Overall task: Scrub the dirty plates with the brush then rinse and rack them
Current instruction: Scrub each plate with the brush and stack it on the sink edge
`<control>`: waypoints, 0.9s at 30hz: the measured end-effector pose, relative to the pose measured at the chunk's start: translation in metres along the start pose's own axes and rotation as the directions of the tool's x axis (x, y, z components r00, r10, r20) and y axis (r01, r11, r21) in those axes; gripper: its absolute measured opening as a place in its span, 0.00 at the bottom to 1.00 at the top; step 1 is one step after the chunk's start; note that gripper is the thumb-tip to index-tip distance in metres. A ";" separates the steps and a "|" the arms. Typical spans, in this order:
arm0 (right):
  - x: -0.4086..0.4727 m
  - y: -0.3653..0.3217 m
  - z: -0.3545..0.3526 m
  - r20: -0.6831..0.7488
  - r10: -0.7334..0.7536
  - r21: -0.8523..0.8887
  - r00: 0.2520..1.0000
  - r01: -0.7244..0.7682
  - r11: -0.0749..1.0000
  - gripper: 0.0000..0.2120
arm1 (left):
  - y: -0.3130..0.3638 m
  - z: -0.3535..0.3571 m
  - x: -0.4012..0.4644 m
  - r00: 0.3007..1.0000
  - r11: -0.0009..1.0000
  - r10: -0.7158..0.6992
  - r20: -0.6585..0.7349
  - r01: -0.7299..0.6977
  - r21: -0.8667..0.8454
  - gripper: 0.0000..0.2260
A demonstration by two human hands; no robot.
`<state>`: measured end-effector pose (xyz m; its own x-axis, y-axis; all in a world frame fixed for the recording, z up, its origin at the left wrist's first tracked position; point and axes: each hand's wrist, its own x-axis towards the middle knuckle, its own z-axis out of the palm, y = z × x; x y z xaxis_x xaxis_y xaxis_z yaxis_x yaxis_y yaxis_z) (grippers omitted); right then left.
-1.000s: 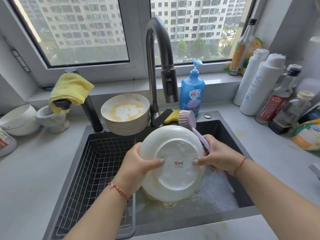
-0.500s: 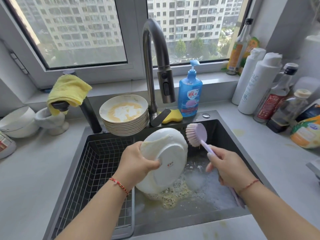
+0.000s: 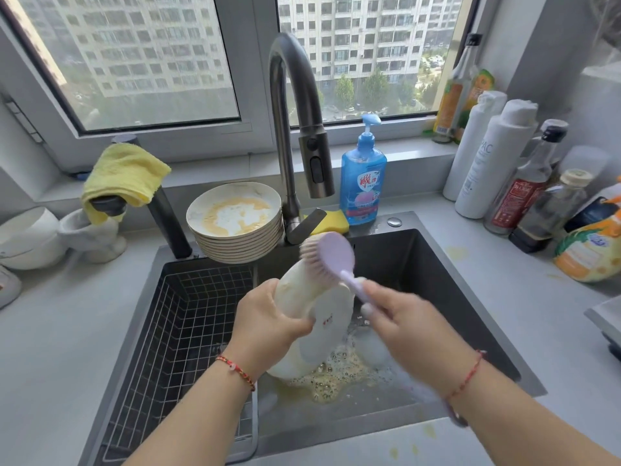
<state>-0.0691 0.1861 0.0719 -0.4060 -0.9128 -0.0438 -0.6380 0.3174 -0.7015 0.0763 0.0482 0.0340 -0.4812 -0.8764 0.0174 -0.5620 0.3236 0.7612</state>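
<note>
— Which plate is being worked on?

— A round white ceramic plate (image 3: 312, 317), tipped nearly on edge over the dark sink basin (image 3: 420, 280), its underside with a small red mark facing the camera. Its lower rim is down by yellowish foam on the basin floor.

— And the brush?

— A lilac plastic dish brush (image 3: 331, 260) with pale pink bristles. The head sits at the plate's top rim, bristles turned toward the far face, the handle slanting down to the right.

— More dirty ones?

— A stack of white plates (image 3: 237, 227) on the sink's back edge, the top one smeared yellow.

— The rack?

— A dark wire basket (image 3: 188, 324) fills the sink's left part.
</note>
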 end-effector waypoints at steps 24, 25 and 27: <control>0.004 0.047 0.012 0.213 0.424 0.574 0.880 -0.464 0.674 0.12 | -0.011 -0.013 0.000 0.992 0.917 -0.015 -0.123 -0.035 -0.398 0.18; 0.003 0.049 0.023 0.231 0.449 0.602 0.863 -0.490 0.631 0.10 | -0.012 -0.012 0.001 0.989 0.884 -0.039 -0.146 -0.034 -0.467 0.19; 0.003 0.051 0.043 0.284 0.473 0.669 0.834 -0.525 0.525 0.10 | -0.012 -0.009 0.003 0.979 0.808 -0.085 -0.187 -0.042 -0.588 0.21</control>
<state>-0.0748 0.1885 0.0057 -0.4545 -0.6846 -0.5699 0.3160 0.4742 -0.8217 0.0879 0.0389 0.0311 -0.2976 -0.9519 0.0737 -0.0379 0.0889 0.9953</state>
